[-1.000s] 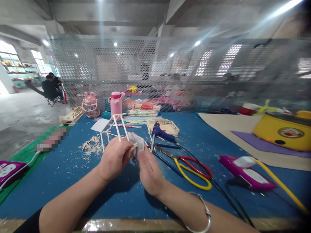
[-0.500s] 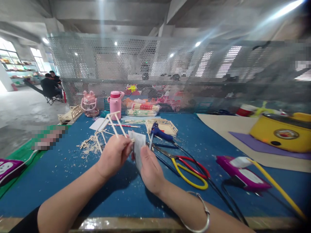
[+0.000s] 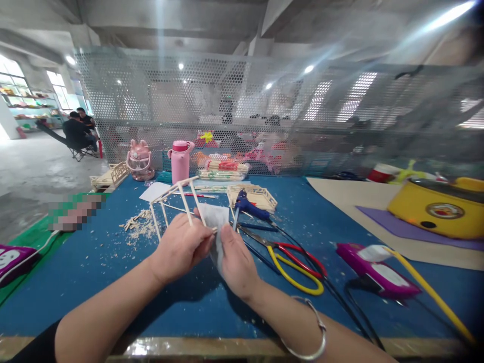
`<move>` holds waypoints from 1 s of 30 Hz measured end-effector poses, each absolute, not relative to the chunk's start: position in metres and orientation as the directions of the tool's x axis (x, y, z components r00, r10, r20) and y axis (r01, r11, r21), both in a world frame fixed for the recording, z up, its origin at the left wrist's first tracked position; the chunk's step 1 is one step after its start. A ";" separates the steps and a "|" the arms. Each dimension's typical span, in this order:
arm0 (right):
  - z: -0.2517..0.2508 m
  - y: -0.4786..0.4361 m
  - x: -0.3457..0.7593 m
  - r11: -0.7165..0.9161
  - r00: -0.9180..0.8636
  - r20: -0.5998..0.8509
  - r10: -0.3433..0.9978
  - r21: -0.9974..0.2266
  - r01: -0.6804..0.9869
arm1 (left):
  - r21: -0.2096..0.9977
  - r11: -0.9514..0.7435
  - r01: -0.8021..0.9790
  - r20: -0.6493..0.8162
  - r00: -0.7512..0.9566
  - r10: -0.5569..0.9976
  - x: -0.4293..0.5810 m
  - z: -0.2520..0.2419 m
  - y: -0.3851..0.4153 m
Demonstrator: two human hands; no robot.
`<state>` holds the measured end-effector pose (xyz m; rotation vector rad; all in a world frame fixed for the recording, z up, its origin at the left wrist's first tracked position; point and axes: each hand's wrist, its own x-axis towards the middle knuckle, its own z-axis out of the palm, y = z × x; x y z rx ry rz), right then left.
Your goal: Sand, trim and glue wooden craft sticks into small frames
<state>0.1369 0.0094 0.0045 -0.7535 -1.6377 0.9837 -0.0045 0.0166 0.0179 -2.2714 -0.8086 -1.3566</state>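
My left hand (image 3: 185, 247) is closed around the lower end of a small wooden stick frame (image 3: 184, 201), which stands up at a tilt above the table. In my right hand (image 3: 238, 262) is a pale grey sheet, perhaps sandpaper (image 3: 215, 214), gripped with the thumb on its near face. A stick end at my left fingertips meets the sheet; my fingers hide the exact contact. Just beyond my right hand lie a blue glue gun (image 3: 250, 205) and scissors (image 3: 291, 259) with one red and one yellow handle loop.
Wood scraps and dust (image 3: 139, 224) lie left of my hands. Behind stand a pink bottle (image 3: 180, 164), a clear pink jug (image 3: 139, 164), bundled sticks (image 3: 223, 170) and a stick tray (image 3: 260, 196). To the right are a purple power strip (image 3: 378, 272), cables and a yellow pot (image 3: 438, 209).
My left hand and the stick frame have shifted slightly right and down, and the frame's tilt has changed. The stick end has slid across the sheet toward my right thumb.
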 end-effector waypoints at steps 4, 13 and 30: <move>0.008 0.007 0.135 0.385 -0.285 0.382 0.879 -0.922 -0.050 | -0.007 -0.667 0.745 0.917 0.270 0.293 -0.006 0.020 0.016; 0.009 0.007 0.135 0.376 -0.298 0.381 0.875 -0.924 -0.076 | -0.029 -0.697 0.716 0.913 0.303 0.274 -0.004 0.023 0.013; 0.008 0.009 0.136 0.362 -0.301 0.371 0.878 -0.928 -0.090 | -0.037 -0.681 0.732 0.901 0.319 0.294 -0.005 0.019 0.016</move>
